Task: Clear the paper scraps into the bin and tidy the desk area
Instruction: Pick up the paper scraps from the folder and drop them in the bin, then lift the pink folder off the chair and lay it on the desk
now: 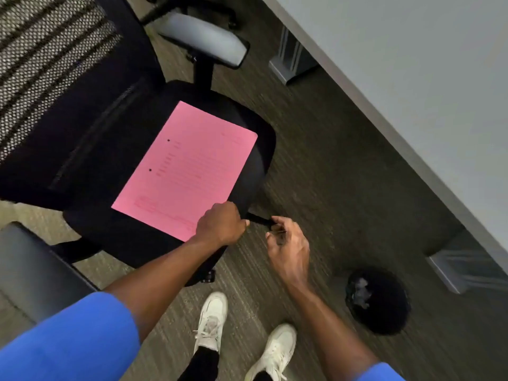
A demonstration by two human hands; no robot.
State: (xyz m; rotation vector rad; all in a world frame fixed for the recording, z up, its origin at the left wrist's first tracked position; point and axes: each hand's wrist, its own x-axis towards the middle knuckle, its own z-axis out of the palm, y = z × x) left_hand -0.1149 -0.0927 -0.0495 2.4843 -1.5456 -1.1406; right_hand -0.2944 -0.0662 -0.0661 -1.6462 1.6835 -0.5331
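- Paper scraps (pixel 360 292): pale crumpled pieces lie inside the round black bin (pixel 384 323), which stands on the carpet to the person's right, near the desk leg (pixel 450 273) and well apart from the chair.
- Nearest the camera, two white lace-up shoes (pixel 211 320) stand on the grey-brown carpet (pixel 316 166); blue sleeves (pixel 74 342) cover both upper arms.
- Left hand (pixel 220 225): curled knuckles-up on the near corner of the pink sheet (pixel 184 166), at the front edge of the seat. Whether the fingers pinch the paper or only press on it cannot be told.
- Right hand (pixel 286 243): just beside the left, off the seat edge, fingers loosely bent around something small and dark; the blur hides what it is and how firmly it is held.
- A thin black bar (pixel 258 220) runs between the two hands, below the seat edge; it may be a chair part.
- The pink sheet lies flat on the black seat of the office chair (pixel 90 149), tilted diagonally. It carries printed lines and two dark bullet dots, but the text is too faint and blurred to read.
- Farther off: the chair's mesh backrest (pixel 46 59) and grey armrest (pixel 203 39).
- The pale desk top (pixel 412 64) fills the upper right.
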